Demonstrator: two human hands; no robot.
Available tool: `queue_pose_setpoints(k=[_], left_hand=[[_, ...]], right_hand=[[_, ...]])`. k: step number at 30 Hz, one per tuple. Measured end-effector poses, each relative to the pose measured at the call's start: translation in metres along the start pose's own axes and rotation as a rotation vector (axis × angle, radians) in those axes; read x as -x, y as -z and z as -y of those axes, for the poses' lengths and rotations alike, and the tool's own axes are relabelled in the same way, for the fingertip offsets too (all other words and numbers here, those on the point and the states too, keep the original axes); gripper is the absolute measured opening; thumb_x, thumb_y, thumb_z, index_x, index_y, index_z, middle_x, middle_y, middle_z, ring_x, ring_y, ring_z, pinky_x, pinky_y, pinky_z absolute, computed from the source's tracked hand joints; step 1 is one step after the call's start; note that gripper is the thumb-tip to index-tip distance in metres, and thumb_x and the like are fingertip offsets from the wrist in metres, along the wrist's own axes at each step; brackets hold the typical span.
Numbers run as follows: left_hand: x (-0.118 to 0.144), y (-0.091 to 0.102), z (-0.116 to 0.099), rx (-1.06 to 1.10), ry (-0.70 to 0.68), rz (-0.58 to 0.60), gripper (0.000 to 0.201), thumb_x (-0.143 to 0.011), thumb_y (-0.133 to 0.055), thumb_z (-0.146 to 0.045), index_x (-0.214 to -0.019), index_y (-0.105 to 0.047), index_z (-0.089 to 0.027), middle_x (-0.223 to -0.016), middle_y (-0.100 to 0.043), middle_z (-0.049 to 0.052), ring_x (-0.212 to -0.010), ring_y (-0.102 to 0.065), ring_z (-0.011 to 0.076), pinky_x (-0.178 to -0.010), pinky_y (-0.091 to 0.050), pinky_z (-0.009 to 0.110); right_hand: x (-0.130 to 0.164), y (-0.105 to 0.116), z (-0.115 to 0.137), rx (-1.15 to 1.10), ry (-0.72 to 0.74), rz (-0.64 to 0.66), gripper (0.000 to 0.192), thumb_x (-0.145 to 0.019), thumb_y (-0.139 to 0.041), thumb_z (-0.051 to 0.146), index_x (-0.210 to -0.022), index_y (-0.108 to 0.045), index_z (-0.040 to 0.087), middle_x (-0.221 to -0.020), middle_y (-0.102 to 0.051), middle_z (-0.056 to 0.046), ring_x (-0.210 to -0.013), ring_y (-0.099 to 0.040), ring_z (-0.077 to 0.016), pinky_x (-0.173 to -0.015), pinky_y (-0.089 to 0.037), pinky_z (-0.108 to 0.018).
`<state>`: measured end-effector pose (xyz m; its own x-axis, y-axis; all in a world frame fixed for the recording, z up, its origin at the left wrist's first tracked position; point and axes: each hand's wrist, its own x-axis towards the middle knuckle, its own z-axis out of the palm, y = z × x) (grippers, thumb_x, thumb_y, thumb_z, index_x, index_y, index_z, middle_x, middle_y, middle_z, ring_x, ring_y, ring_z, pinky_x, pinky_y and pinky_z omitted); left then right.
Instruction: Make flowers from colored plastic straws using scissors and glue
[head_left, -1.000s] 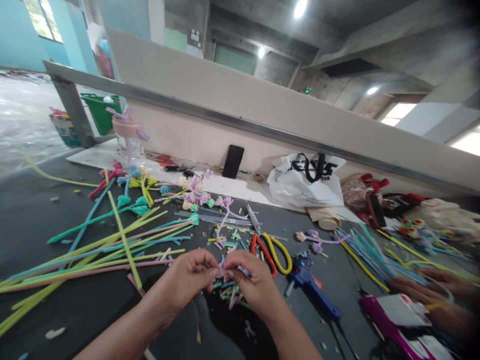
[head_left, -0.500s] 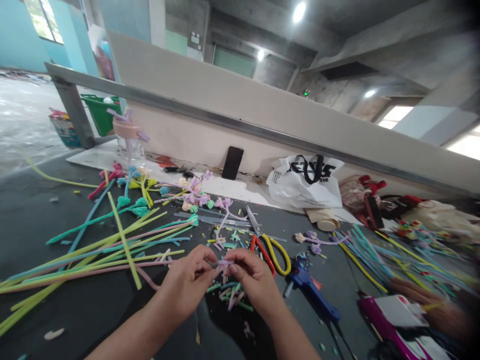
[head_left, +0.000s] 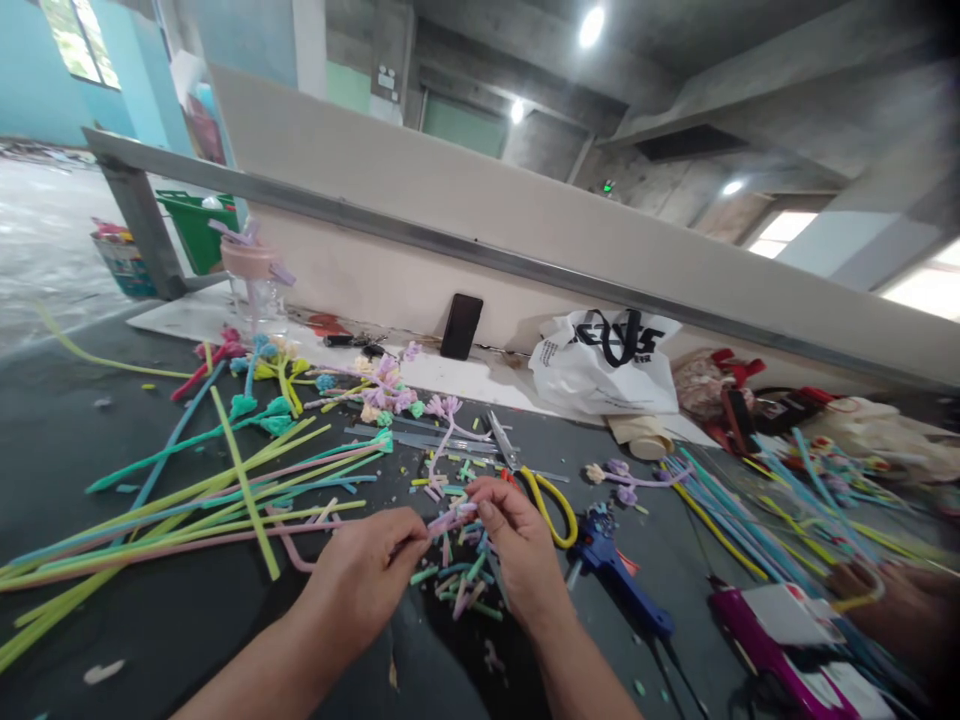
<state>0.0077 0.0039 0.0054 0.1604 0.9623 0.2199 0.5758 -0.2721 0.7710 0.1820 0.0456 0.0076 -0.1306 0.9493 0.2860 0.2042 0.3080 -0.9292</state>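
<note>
Two bare hands meet over a dark tabletop [head_left: 172, 620], the left hand [head_left: 375, 565] with its fingers curled and its thumb pressed in, gripping one end of a short, fuzzy lilac piece [head_left: 450, 517], while the right hand [head_left: 517, 545] pinches the other end between thumb and fingers. The lilac piece bridges the gap between the hands, above a scatter of clipped bits [head_left: 465, 588] in pink, green, blue and lilac. To the right of the right hand lies a blue glue gun [head_left: 626, 580], its cord trailing toward the near edge, and farther right a magenta-and-white device [head_left: 765, 635] sits near the blurred hand of another person [head_left: 896, 600]. Left of the left hand, long fuzzy stems [head_left: 225, 515] in yellow, pink and blue fan across the surface, one yellow-green stem [head_left: 244, 480] lying crosswise over them. Scissors [head_left: 553, 508] with a yellow loop lie just beyond the right hand, their blades pointing away. Past the work area, fuzzy flowers [head_left: 386, 385] in lilac, green and peach lie in a cluster. At the back, a dark phone [head_left: 461, 326] leans against a pale partition [head_left: 525, 185], between a clear cup with a pink lid [head_left: 251, 262] and a white bag [head_left: 604, 365]; beyond the partition's left end stands a green bin [head_left: 199, 235].
</note>
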Motion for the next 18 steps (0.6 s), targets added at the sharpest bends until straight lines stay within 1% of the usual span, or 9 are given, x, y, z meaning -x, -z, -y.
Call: queue_pose_setpoints(k=[4, 7, 9, 11, 12, 13, 15, 16, 18], left_hand=[[0.004, 0.001, -0.002, -0.194, -0.04, -0.024, 0.026, -0.085, -0.036, -0.026, -0.076, -0.06, -0.022, -0.07, -0.061, 0.002, -0.067, -0.056, 0.015, -0.061, -0.037, 0.023], [0.006, 0.001, -0.002, -0.279, -0.039, -0.011, 0.026, -0.085, -0.035, -0.025, -0.077, -0.06, -0.023, -0.071, -0.062, 0.002, -0.069, -0.057, 0.0151, -0.062, -0.037, 0.022], [0.007, 0.001, -0.001, -0.292, -0.026, -0.004, 0.026, -0.085, -0.035, -0.025, -0.077, -0.06, -0.023, -0.071, -0.062, 0.001, -0.069, -0.057, 0.0147, -0.062, -0.037, 0.022], [0.006, 0.0, 0.001, -0.282, -0.001, 0.003, 0.026, -0.086, -0.035, -0.026, -0.077, -0.059, -0.023, -0.071, -0.062, 0.001, -0.069, -0.058, 0.0144, -0.062, -0.037, 0.023], [0.006, 0.0, 0.002, -0.275, 0.009, 0.016, 0.027, -0.086, -0.034, -0.027, -0.076, -0.058, -0.023, -0.071, -0.062, 0.001, -0.068, -0.058, 0.0144, -0.062, -0.037, 0.023], [0.006, 0.001, 0.003, -0.265, 0.013, 0.034, 0.027, -0.086, -0.033, -0.028, -0.076, -0.058, -0.023, -0.072, -0.062, 0.001, -0.069, -0.058, 0.0145, -0.062, -0.037, 0.023], [0.005, 0.001, 0.004, -0.252, 0.023, 0.038, 0.027, -0.086, -0.033, -0.029, -0.077, -0.058, -0.023, -0.075, -0.063, 0.001, -0.071, -0.058, 0.015, -0.064, -0.037, 0.023], [0.005, 0.002, 0.003, -0.246, 0.025, 0.031, 0.027, -0.086, -0.033, -0.029, -0.078, -0.058, -0.023, -0.076, -0.063, 0.001, -0.072, -0.059, 0.0152, -0.064, -0.037, 0.024], [0.006, 0.004, 0.002, -0.229, 0.022, 0.009, 0.026, -0.086, -0.034, -0.029, -0.078, -0.058, -0.023, -0.076, -0.063, 0.002, -0.073, -0.059, 0.0155, -0.065, -0.038, 0.024]], right_hand=[[-0.006, 0.003, -0.013, 0.291, 0.075, 0.008, 0.007, -0.074, -0.054, 0.016, -0.075, -0.061, 0.018, -0.081, -0.061, -0.004, -0.08, -0.056, -0.0182, -0.076, -0.043, -0.031], [-0.007, 0.001, -0.018, 0.414, 0.162, 0.026, 0.009, -0.076, -0.053, 0.017, -0.071, -0.06, 0.018, -0.077, -0.061, -0.005, -0.076, -0.056, -0.018, -0.072, -0.043, -0.03], [0.0, -0.002, -0.008, 0.47, 0.204, 0.002, 0.014, -0.08, -0.049, 0.021, -0.069, -0.057, 0.018, -0.072, -0.06, -0.005, -0.073, -0.055, -0.0178, -0.07, -0.043, -0.031], [0.012, -0.006, 0.016, 0.53, 0.251, -0.014, 0.016, -0.083, -0.045, 0.022, -0.073, -0.056, 0.018, -0.074, -0.059, -0.005, -0.075, -0.053, -0.018, -0.072, -0.042, -0.031], [0.02, -0.007, 0.031, 0.561, 0.289, 0.008, 0.014, -0.084, -0.043, 0.021, -0.076, -0.055, 0.018, -0.08, -0.059, -0.006, -0.079, -0.053, -0.0179, -0.076, -0.041, -0.032], [0.028, -0.006, 0.046, 0.602, 0.331, 0.083, 0.013, -0.084, -0.043, 0.02, -0.08, -0.055, 0.019, -0.084, -0.06, -0.006, -0.083, -0.053, -0.018, -0.079, -0.04, -0.032], [0.042, 0.006, 0.069, 0.706, 0.354, 0.262, 0.011, -0.083, -0.044, 0.019, -0.078, -0.054, 0.02, -0.08, -0.06, -0.005, -0.08, -0.054, -0.0176, -0.079, -0.04, -0.032], [0.048, 0.018, 0.075, 0.731, 0.332, 0.265, 0.012, -0.083, -0.044, 0.019, -0.078, -0.054, 0.021, -0.079, -0.061, -0.004, -0.078, -0.055, -0.0169, -0.076, -0.041, -0.03], [0.053, 0.052, 0.069, 0.825, 0.213, 0.137, 0.013, -0.083, -0.042, 0.022, -0.087, -0.054, 0.021, -0.087, -0.061, -0.007, -0.081, -0.056, -0.0182, -0.074, -0.043, -0.03]])
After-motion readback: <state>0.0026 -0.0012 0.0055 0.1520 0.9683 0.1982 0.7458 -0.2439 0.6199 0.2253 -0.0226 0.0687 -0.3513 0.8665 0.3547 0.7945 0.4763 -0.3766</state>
